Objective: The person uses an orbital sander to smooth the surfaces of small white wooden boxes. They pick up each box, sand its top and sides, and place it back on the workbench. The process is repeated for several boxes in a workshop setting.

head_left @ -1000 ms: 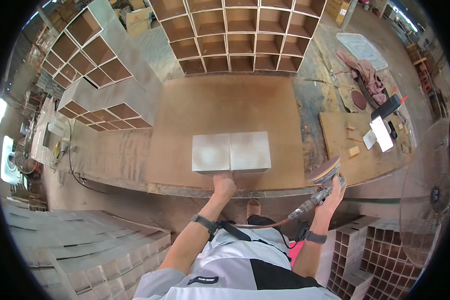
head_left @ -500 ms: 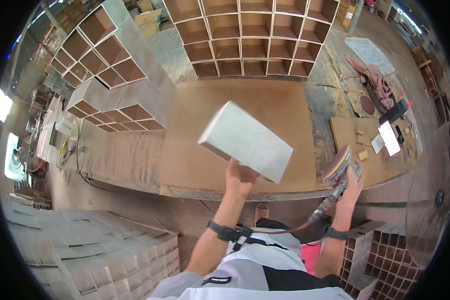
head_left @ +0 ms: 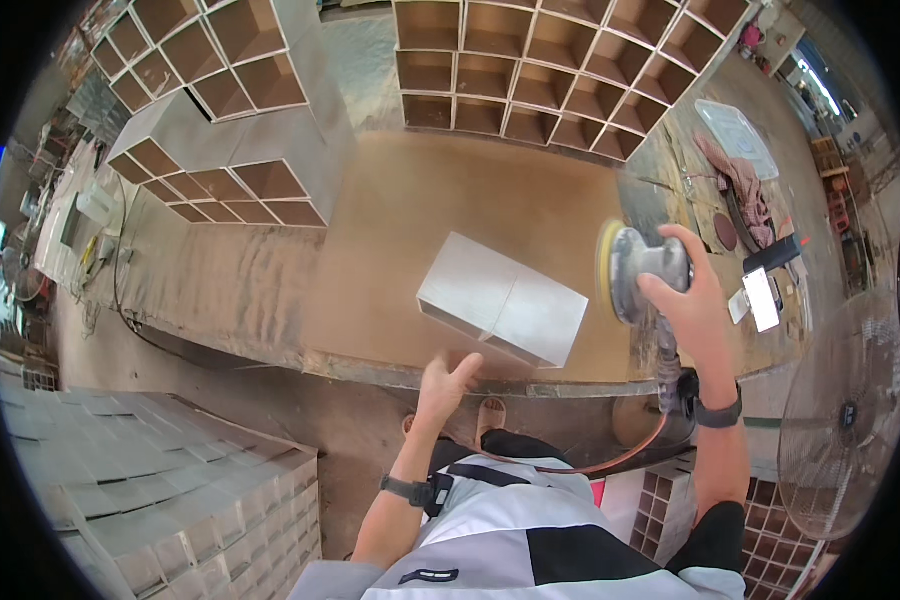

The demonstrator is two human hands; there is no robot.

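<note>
A pale grey two-compartment wooden box [head_left: 505,293] rests on the brown board [head_left: 395,200], its open side facing me and slanted. My left hand [head_left: 446,388] is just in front of the box's near left side, thumb spread from the fingers, holding nothing. Gripped in my right hand [head_left: 692,290] is a palm sander [head_left: 642,265], raised to the right of the box. Its yellow-edged round pad is tipped on edge and turned toward the box. A hose [head_left: 625,450] runs from the sander across the front of my body.
Stacked cubbyhole boxes stand at the back [head_left: 515,75] and back left [head_left: 270,165]. To the right lie a phone [head_left: 760,300], a cloth [head_left: 742,185] and a plastic lid [head_left: 736,138]. A fan [head_left: 840,415] stands lower right; more pale boxes [head_left: 170,460] are piled lower left.
The box, earlier held up in my left hand, now sits on the board, and that hand has let go and drawn back. My right hand has lifted the sander and turned it toward the box.
</note>
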